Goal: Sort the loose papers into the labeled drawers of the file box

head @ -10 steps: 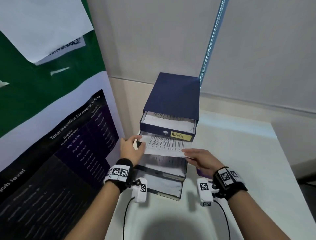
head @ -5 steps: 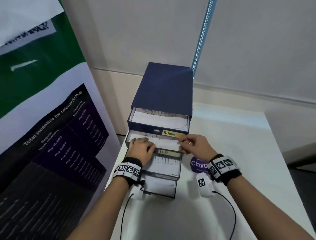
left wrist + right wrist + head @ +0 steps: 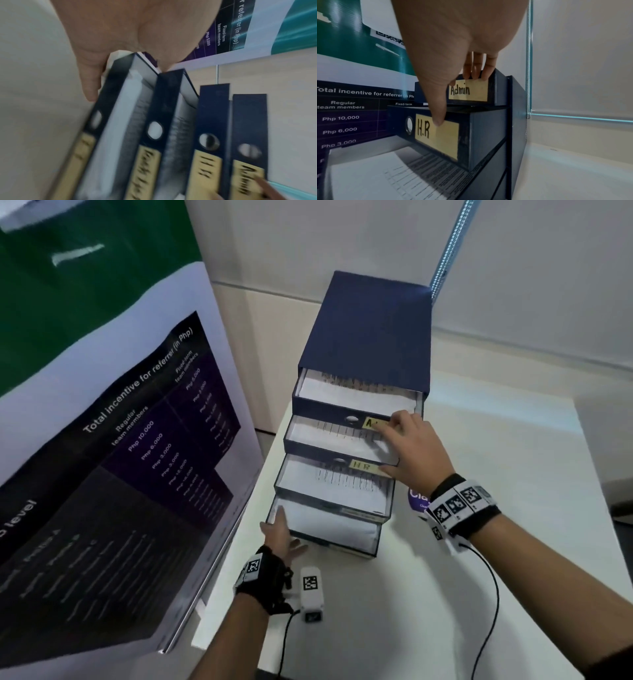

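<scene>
Straddling the bottom drawer's (image 3: 342,545) corner, the left hand (image 3: 282,537) seems spread; right hand's (image 3: 411,453) straight fingers (image 3: 476,67) touch the Admin drawer (image 3: 325,407).

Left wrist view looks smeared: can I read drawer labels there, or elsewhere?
Left wrist: motion blur smears all four labels; the Admin label is barely legible. Right wrist: sharp, Admin and the HR label read clearly. Head: slightly soft, the right hand covers most of Admin.
</scene>
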